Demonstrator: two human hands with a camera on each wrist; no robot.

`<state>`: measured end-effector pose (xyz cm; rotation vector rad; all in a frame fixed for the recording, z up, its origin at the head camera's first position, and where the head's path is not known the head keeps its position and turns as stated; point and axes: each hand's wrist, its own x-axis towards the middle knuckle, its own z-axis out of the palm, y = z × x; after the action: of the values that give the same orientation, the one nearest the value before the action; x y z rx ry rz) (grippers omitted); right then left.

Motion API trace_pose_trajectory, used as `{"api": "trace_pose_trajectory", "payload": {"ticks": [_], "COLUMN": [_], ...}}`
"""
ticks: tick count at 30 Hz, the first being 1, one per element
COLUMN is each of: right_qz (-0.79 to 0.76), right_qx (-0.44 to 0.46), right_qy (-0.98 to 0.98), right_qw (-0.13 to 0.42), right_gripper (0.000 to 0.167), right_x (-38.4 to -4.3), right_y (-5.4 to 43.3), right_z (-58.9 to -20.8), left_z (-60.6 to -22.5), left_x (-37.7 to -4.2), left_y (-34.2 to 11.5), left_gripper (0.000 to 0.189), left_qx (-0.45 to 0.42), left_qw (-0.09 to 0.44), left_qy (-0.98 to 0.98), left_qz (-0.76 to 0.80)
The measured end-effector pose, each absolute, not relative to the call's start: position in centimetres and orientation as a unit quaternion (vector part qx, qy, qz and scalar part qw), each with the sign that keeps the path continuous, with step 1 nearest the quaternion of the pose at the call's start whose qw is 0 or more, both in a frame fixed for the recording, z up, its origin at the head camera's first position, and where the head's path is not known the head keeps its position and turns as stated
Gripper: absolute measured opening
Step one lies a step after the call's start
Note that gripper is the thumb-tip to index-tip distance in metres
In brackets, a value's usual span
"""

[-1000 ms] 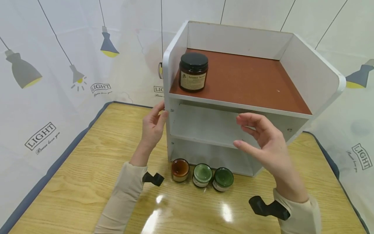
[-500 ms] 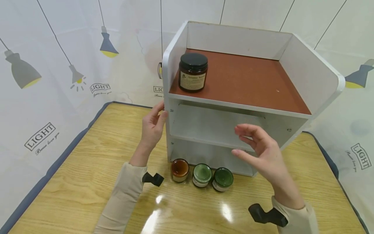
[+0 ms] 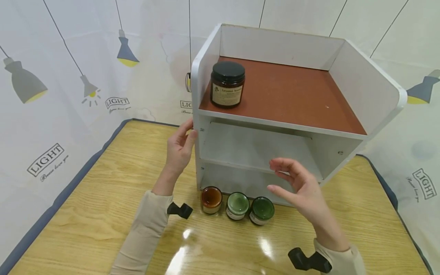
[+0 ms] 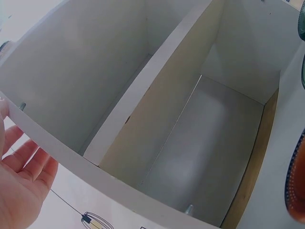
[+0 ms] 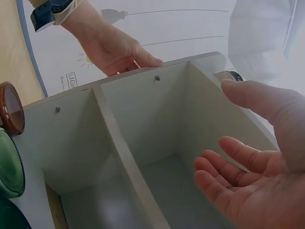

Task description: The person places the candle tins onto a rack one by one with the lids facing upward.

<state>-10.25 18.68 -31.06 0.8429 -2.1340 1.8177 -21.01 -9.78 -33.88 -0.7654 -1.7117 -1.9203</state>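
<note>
Head view: my empty right hand, thumb and fingers apart, should avoid bumping the shelf; my left hand, relaxed against its left edge, should steady it.

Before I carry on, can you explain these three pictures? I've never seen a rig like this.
There's no robot here: these are a person's two bare hands. One camera, worn on the head, looks forward and down; the other two pictures come from cameras on the left and right wrists. A white shelf unit stands on a wooden table. In front of it sit an amber jar, a light green jar and a dark green jar; a black-lidded jar stands on top. The left hand touches the unit's left side panel. The right hand, in front of the unit, holds nothing.
</note>
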Motion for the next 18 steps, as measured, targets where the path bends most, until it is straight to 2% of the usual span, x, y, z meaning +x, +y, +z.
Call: {"api": "trace_pose_trajectory", "payload": {"ticks": [11,18], "right_qz": [0.600,0.590], "right_qx": [0.257,0.231], "right_qy": [-0.753,-0.771], "right_qw": [0.085,0.064], "right_gripper": [0.049,0.048], "right_x": [-9.8,-9.4], "right_y": [18.8,18.7], "right_z": [-32.9,-34.2], "left_z": [-34.1,-34.1], "left_x": [-21.1,-21.1], "left_y": [-9.9,-9.9], "left_gripper": [0.037,0.049], "left_qx": [-0.279,-0.287], "left_qw": [0.227,0.230], "left_qy": [-0.623,-0.620], "left_qz": [-0.695,-0.693]}}
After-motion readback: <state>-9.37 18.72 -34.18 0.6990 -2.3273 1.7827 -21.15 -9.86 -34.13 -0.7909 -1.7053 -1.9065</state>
